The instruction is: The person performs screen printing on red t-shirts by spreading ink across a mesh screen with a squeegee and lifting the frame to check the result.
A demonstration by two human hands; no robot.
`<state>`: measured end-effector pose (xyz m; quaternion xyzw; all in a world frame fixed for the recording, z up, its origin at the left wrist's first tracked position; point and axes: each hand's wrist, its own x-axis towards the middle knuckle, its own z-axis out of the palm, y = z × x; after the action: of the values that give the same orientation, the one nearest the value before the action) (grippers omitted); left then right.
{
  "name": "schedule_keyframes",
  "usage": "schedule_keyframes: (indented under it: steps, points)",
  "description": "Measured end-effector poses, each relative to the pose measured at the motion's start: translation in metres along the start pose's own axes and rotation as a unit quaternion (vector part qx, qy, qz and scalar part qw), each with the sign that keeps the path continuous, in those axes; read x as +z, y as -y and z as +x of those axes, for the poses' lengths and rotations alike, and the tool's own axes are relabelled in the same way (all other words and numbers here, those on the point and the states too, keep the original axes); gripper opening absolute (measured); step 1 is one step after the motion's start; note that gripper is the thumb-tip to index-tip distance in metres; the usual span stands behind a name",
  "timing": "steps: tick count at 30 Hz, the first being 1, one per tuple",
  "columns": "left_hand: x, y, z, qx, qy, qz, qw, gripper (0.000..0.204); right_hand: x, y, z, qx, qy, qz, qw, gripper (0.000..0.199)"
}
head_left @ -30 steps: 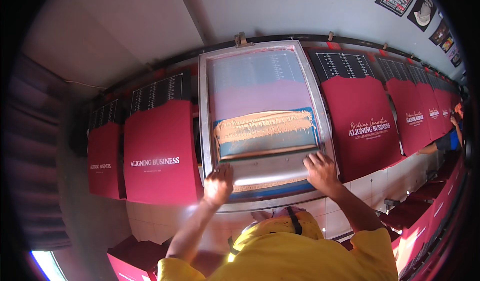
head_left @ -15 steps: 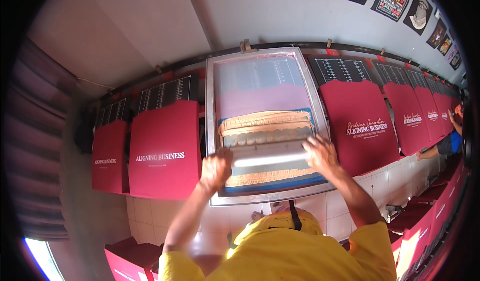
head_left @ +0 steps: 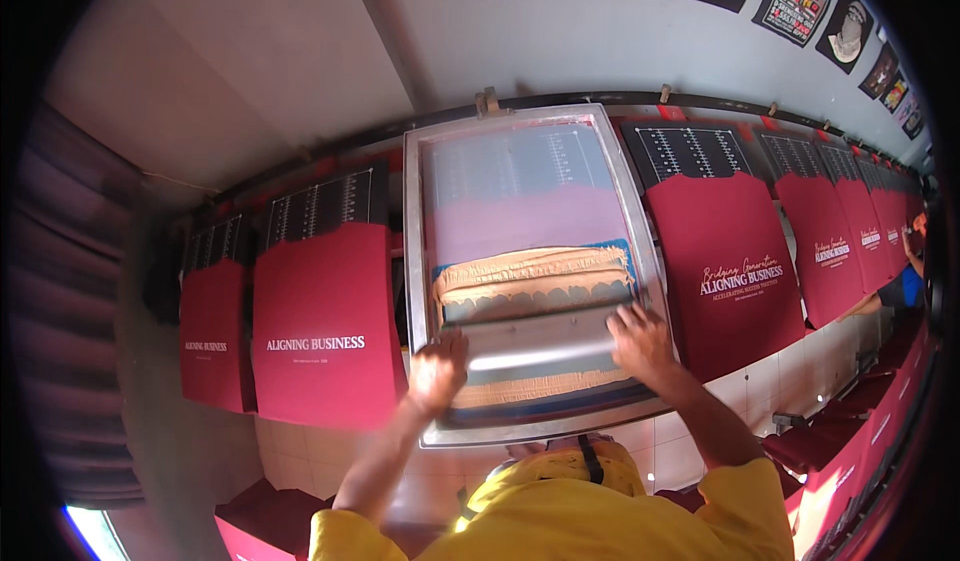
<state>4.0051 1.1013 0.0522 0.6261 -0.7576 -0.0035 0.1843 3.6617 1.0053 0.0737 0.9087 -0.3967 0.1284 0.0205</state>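
A metal-framed printing screen (head_left: 638, 201) lies over a maroon shirt, whose shape shows through the pale mesh. Across the mesh, in its near half, stretches a wide, shiny metal squeegee (head_left: 540, 346). My left hand (head_left: 438, 369) is closed round its left end, and my right hand (head_left: 642, 339) grips its right end, with the thumb side toward the blade. Beyond the squeegee lies a thick, ridged band of peach ink (head_left: 530, 271). A thinner strip of the same ink runs along the near side, between the squeegee and the screen's near edge. The squeegee's lower edge is hidden.
Printed maroon shirts lie on boards to the left (head_left: 320, 361) and right (head_left: 725, 261), with black gridded board tops (head_left: 690, 151) beyond them. A dark rail (head_left: 560, 99) runs along the back. Another person's arm (head_left: 868, 305) shows at the far right. More maroon shirts (head_left: 830, 501) lie behind me.
The whole scene sits lower in the view. Both hands keep hold of the squeegee, whose place on the mesh has changed little. At the far right, the other person has shifted.
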Motion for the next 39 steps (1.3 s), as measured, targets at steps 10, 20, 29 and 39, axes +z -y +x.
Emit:
schedule_keyframes:
  steps: [10,20,29,39]
  points:
    - [-0.019,0.027,0.075,-0.039,0.100,0.027,0.994,0.019,0.005,-0.044,0.072,0.040,0.107,0.031,0.993,0.025]
    - [-0.028,-0.045,-0.077,-0.006,-0.030,0.027,0.999,0.016,-0.026,0.042,-0.077,0.000,-0.022,0.003,1.000,0.019]
    - [-0.003,-0.064,-0.134,0.032,0.000,0.001,0.999,0.043,-0.007,0.069,-0.130,0.072,0.127,0.008,0.989,0.072]
    - [-0.033,-0.061,-0.123,-0.026,0.024,-0.157,0.987,0.073,-0.006,0.040,-0.123,0.166,-0.129,0.120,0.970,0.048]
